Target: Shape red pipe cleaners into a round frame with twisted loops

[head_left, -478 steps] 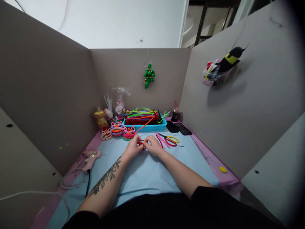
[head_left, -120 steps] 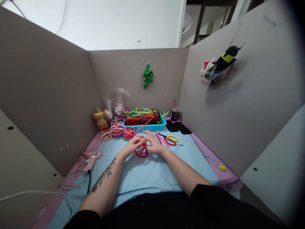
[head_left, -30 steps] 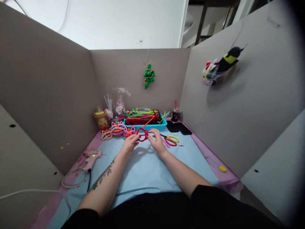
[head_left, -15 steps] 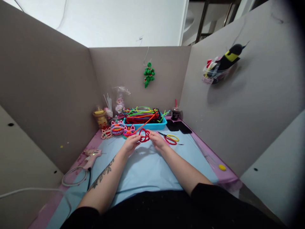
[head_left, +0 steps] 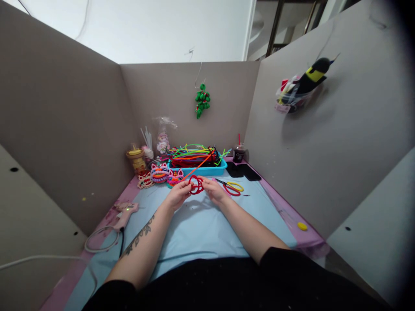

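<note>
Between my hands is a red pipe cleaner bent into several open loops, held up over the blue table cover. My left hand pinches its left side with closed fingers. On the other side my right hand grips the right edge of the loops between thumb and fingers. Scissors with red and yellow handles lie to the right of my right hand. Beyond my left hand sit colourful fuzzy animal-head figures with pink ears.
A blue tray full of coloured pipe cleaners stands at the back. A pink glue gun with its cable lies left. Dark flat objects and a drink cup are back right. Grey panels enclose the table.
The red loops have turned slightly between my fingers and shifted shape a little. Both hands stay in nearly the same place.
</note>
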